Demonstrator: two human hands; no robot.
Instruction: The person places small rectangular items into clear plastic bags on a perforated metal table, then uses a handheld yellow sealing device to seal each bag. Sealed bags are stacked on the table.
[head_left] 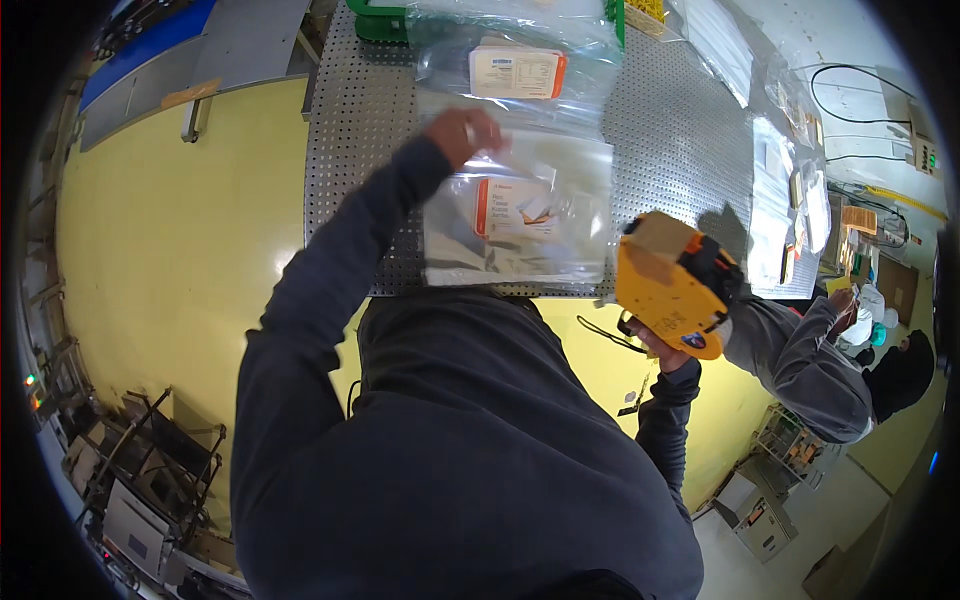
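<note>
My right hand point(655, 345) grips a bulky yellow tape dispenser point(665, 290) with black parts and a brown patch on top, held at the front edge of the table. A dark loop of cord hangs beside that hand. Before me lies a clear plastic bag point(515, 260), flat, with a white and orange printed card point(520, 207) in it. Over the bag's far left part is my left hand point(467, 135), its fingers smeared by motion. Just beyond, another clear bag point(440, 70) bears a white card with an orange edge point(516, 73).
The perforated metal table point(665, 140) carries a green crate point(380, 22) at the back and more clear bags point(775, 200) at the right. A person in grey point(820, 370) works at the far right. Yellow floor point(180, 250) lies to the left.
</note>
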